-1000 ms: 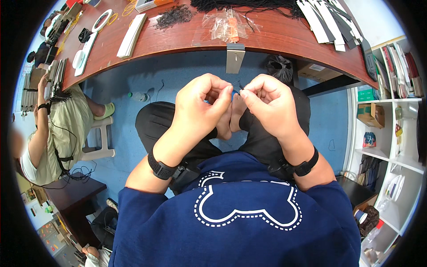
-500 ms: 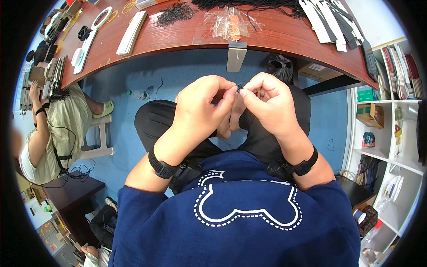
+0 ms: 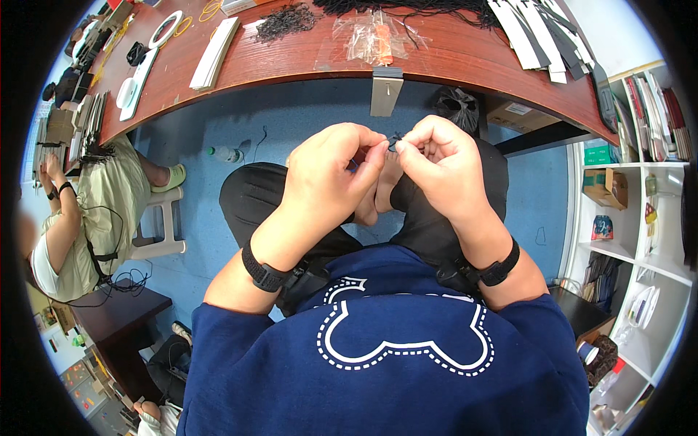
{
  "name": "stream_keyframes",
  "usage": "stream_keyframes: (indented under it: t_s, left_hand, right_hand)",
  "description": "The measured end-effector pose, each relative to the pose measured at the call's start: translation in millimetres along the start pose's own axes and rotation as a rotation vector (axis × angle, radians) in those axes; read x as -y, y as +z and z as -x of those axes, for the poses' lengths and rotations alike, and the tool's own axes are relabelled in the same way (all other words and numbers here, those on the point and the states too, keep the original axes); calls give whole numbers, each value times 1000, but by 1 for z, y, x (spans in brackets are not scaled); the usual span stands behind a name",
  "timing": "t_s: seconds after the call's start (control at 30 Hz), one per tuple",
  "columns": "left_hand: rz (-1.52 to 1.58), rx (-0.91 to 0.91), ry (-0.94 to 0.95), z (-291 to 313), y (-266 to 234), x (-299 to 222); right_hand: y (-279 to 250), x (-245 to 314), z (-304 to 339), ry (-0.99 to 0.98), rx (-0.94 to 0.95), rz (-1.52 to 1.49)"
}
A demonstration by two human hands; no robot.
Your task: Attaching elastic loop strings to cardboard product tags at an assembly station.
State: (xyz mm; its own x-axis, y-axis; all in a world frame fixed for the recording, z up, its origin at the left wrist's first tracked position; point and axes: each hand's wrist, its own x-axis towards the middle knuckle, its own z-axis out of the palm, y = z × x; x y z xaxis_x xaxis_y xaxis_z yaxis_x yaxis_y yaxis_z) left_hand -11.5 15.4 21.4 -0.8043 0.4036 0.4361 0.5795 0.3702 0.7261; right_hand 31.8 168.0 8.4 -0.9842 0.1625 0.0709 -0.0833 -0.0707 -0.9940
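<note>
A short piece of thin black cord [image 3: 393, 141], with what looks like a small loop or knot, is stretched between my two hands above my lap. My left hand [image 3: 331, 167] pinches one side of it between thumb and forefinger. On the other side, the thumb and forefinger of my right hand [image 3: 443, 163] are closed on it too. The fingertips are a small gap apart, and the cord shows in that gap. Its ends are hidden inside my fingers.
Ahead is a reddish-brown table [image 3: 291, 58] with a heap of black cords [image 3: 407, 6], a clear plastic bag [image 3: 367, 43], white and black strips [image 3: 538, 36] and a small black pile [image 3: 287, 22]. White shelves [image 3: 632, 251] stand right. Another person [image 3: 109, 211] sits left.
My right hand has shifted slightly up and away from the left, so more of the cord shows between them. The other person's hands have come together at the left.
</note>
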Motion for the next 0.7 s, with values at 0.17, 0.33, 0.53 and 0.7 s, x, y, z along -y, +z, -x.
stream_keyframes:
  t_s: [0.17, 0.33, 0.53, 0.7]
  left_hand:
    - [-41, -20, 58, -1, 1, 0]
    - [-84, -33, 132, -1, 2, 1]
    - [-110, -38, 153, -2, 1, 1]
    - [-96, 12, 174, -3, -2, 2]
  right_hand:
    - [-1, 3, 0, 20, -27, 60]
    - [1, 8, 2, 78, -9, -8]
    - [0, 15, 2, 172, 23, -118]
    - [-3, 12, 0, 237, 28, -153]
